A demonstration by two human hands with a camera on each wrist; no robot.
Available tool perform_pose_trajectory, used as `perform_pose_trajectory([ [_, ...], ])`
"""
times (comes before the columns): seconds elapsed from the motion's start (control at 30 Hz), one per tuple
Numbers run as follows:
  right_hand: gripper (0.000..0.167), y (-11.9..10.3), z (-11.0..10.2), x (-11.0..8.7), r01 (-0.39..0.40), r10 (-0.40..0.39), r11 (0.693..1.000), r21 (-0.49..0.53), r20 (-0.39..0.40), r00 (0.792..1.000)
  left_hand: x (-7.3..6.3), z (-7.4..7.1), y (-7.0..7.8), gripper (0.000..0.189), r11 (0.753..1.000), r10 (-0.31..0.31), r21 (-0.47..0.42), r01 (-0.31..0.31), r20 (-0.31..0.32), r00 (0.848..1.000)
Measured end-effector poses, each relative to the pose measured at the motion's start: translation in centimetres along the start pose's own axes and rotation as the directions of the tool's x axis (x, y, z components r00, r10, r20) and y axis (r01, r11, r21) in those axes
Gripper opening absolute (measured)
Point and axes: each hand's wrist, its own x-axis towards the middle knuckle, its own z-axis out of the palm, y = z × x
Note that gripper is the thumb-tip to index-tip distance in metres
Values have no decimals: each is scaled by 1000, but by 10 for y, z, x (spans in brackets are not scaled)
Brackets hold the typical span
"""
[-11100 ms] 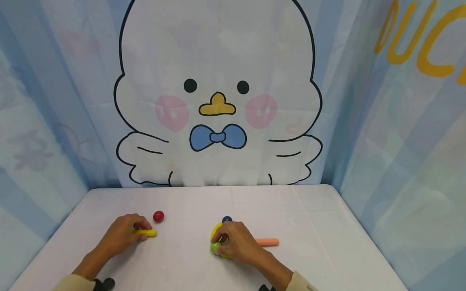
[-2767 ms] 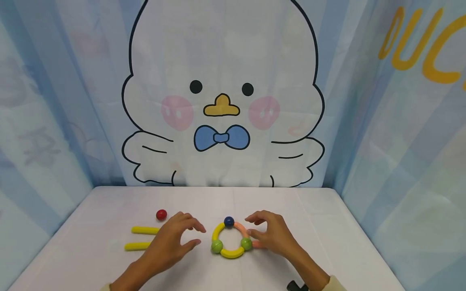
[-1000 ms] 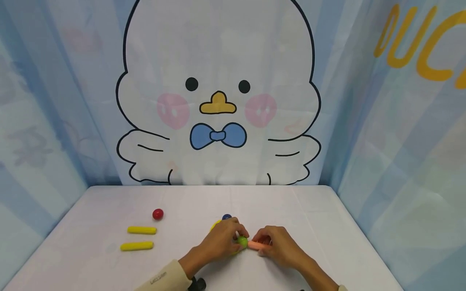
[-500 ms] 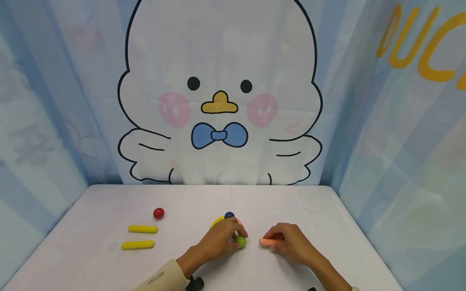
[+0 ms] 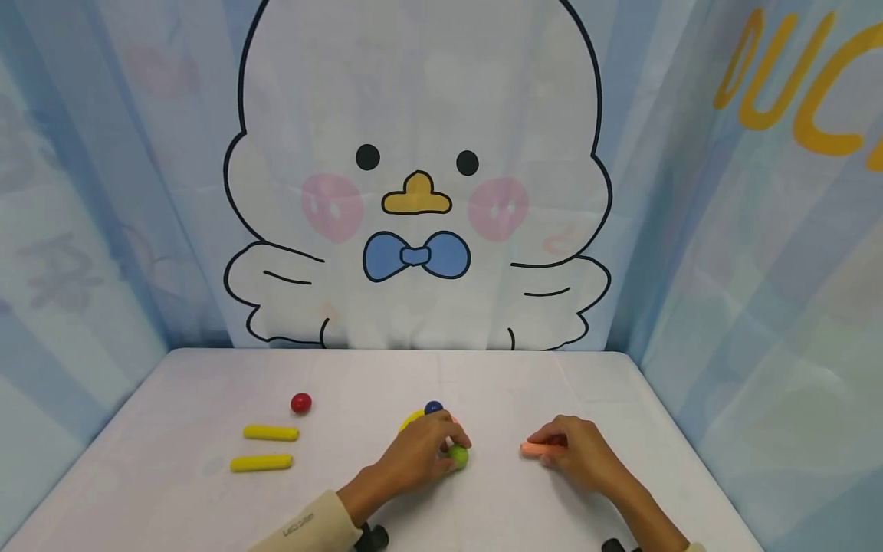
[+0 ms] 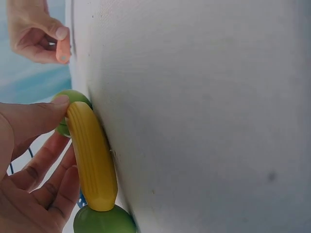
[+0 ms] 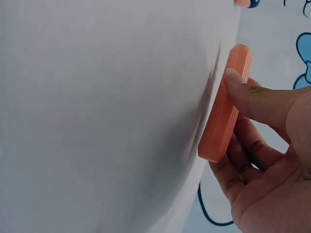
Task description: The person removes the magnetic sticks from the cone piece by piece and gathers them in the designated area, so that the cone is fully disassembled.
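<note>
2 hands, apart. Left hand [image 5: 412,452] pinches green ball [image 5: 458,458], thumb against it; ball joins curved yellow piece [image 6: 92,155], 2nd green ball [image 6: 104,221] at its other end. Right hand [image 5: 578,454] grips orange stick [image 7: 223,111] between thumb and fingers, right of green ball, over white table [image 5: 497,506].

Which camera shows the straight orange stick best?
The right wrist view: the orange stick appears large there, both ends visible. The head view shows part poking out of the right hand; the left wrist view shows just one small end.
</note>
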Motion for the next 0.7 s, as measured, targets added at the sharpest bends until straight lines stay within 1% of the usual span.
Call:
perform_pose_trajectory([
  [0.23, 28, 6, -1, -1, 7, -8, 1000, -23, -12, 1000, 0, 1, 3, 27, 1000, -22, 2, 22, 0, 1000],
  [0.37, 29, 5, -1, 0, 55, -55, 998, -44, -10, 998, -2, -2, 4, 27, 1000, -15, 2, 15, -16, 1000],
  [0.47, 25, 2, -1, -1, 106, -107, 993, -60, -17, 994, -6, -8, 3, 28, 1000, 4, 6, -4, -39, 999],
  [0.53, 23, -1, -1, -1, 132, -134, 989, -66, -28, 991, -9, -13, 1, 28, 1000, 2, 14, -1, -50, 999],
  [0.6, 23, -6, 1, -2, 143, -146, 987, -70, -42, 988, -14, -19, -1, 28, 1000, -9, 23, 11, -55, 998],
  [0.7, 27, -15, 4, -2, 166, -169, 984, -67, -55, 984, -21, -27, -6, 28, 998, -43, 46, 45, -62, 997],
])
